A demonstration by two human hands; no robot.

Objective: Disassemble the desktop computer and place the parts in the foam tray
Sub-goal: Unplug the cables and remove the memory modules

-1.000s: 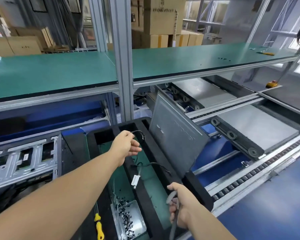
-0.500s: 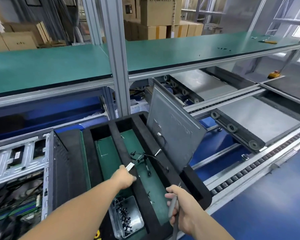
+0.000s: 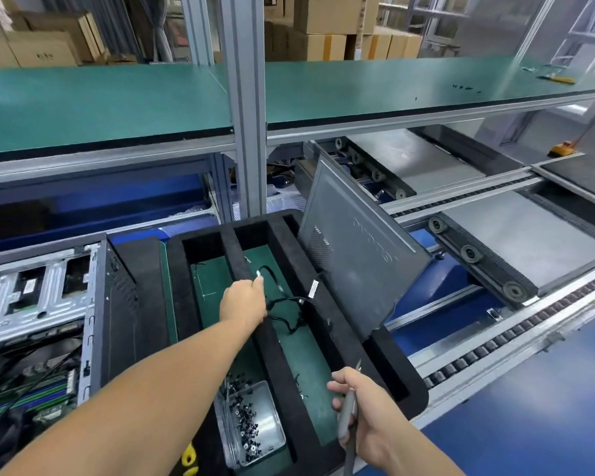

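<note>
Left hand (image 3: pixel 243 300) pinches cable (image 3: pixel 289 310) over foam tray (image 3: pixel 186 297); release into compartment at 1 o'clock. Right hand (image 3: pixel 364 407) grips tool (image 3: pixel 346 417).

2 bare forearms, no sleeves or gloves.

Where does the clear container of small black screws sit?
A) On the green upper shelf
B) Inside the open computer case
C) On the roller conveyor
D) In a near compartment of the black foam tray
D: the clear screw container rests between black walls of the foam tray, near the person.
</note>
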